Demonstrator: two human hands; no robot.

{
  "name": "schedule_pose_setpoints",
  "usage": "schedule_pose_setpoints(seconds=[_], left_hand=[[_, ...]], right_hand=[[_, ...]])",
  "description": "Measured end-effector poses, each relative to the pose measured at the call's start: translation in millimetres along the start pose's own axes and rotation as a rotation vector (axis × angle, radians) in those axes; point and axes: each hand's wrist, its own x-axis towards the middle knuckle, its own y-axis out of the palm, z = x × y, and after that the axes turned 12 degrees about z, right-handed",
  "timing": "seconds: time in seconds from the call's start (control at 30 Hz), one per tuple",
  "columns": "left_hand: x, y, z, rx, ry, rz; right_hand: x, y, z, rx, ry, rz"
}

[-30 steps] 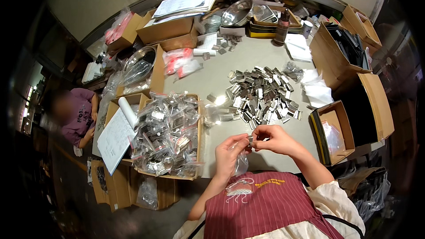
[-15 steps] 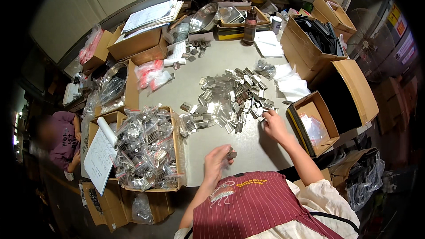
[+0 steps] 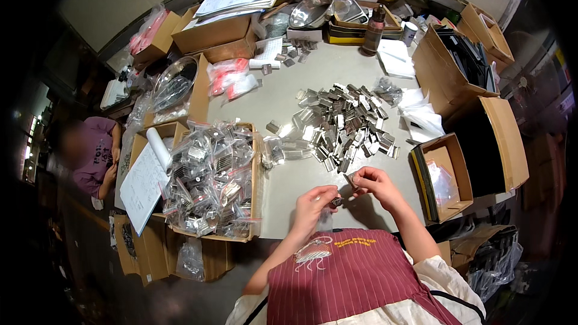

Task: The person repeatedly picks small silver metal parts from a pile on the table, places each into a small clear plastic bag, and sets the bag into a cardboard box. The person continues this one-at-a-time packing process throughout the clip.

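My left hand (image 3: 314,206) is closed around a few small metal clip-like pieces (image 3: 336,201), just above the near part of the table. A bit of clear plastic hangs below that hand. Close beside it, the fingertips of my right hand (image 3: 376,185) pinch one thin metal piece (image 3: 349,182). Beyond both hands lies a loose pile of shiny metal pieces (image 3: 352,121), the nearest of them a short way from my fingers. To the left stands a cardboard box filled with clear bags of metal pieces (image 3: 211,174).
A low open box (image 3: 460,204) with clear plastic bags stands right of my right arm. Behind it are taller cartons (image 3: 503,138). Paper sheets (image 3: 395,59), a dark bottle (image 3: 374,31) and red-and-white bags (image 3: 232,78) edge the table. Another person (image 3: 96,150) sits far left.
My right hand has come back from the pile to beside my left hand, holding a metal piece. The left hand has turned and moved slightly forward. The whole view has shifted.
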Motion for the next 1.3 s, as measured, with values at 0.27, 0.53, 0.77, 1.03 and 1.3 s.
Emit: schedule_pose_setpoints(seconds=[0.27,0.53,0.77,1.03,1.3], left_hand=[[-2,-8,5,-0.145,0.021,0.025],[-7,-6,-6,-0.228,0.033,0.049],[-5,-3,-3,0.055,0.137,-0.140],[-7,-3,5,0.107,0.249,0.004],[-14,-5,-2,-0.007,0.228,0.035]], right_hand=[[-7,40,17,-0.519,-0.289,-0.021],[-6,37,8,-0.749,-0.549,0.006],[-10,42,9,-0.111,-0.096,-0.022],[-2,38,26,0.296,0.099,0.265],[5,43,10,0.526,0.131,0.246]])
